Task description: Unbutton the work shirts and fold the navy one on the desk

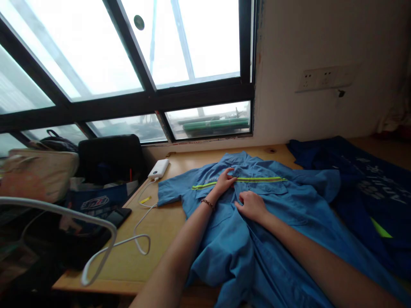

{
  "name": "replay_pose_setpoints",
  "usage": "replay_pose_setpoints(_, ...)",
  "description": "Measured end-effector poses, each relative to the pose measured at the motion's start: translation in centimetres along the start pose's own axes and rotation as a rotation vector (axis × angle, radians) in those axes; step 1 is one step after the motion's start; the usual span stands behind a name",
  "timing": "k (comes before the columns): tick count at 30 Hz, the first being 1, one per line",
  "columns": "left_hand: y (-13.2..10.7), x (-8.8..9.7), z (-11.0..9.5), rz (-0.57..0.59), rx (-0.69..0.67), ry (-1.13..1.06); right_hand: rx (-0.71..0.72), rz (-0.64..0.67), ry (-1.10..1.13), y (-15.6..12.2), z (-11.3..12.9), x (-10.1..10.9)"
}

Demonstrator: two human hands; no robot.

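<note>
A light blue work shirt (272, 222) with a yellow reflective stripe (257, 180) lies spread on the wooden table (128, 252), its lower part hanging over the near edge. My left hand (224, 180) rests on the chest near the stripe, its fingers curled and pinching the fabric at the front placket. My right hand (251, 204) lies just below it on the shirt front, fingers bent and pressed into the cloth. A bead bracelet (208, 203) circles my left wrist.
A dark blue garment (362, 179) lies at the right of the table. A white power bank (158, 168) with a white cable (141, 222) sits at the left. Bags (38, 171), a black phone (117, 216) and a white hanger (96, 256) crowd the left side. Window and wall stand behind.
</note>
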State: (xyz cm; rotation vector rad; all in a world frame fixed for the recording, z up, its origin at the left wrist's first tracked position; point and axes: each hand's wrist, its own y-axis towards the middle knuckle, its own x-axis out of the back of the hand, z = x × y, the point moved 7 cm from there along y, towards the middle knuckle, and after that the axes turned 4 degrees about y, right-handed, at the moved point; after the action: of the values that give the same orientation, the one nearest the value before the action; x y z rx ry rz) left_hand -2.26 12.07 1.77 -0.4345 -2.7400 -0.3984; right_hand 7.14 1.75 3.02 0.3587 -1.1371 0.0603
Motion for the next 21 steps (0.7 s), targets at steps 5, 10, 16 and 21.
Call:
replay_pose_setpoints(5,-0.3,-0.2,0.3,-0.021,-0.030,0.056,-0.169,0.069,0.044,0.2,-1.3,-0.2)
replay_pose_setpoints(10,-1.1,0.3,0.0,-0.101,-0.043,0.157,-0.238,0.141,0.502,1.0,-2.6,-1.1)
replay_pose_setpoints(16,-3.8,-1.2,-1.4,0.000,-0.059,0.359,-0.445,-0.005,1.195,2.0,-6.1,-2.0)
replay_pose_setpoints(21,-8.5,-4.4,-3.6,0.111,-0.237,0.678,-0.453,-0.119,1.236,2.2,-7.7,-1.9)
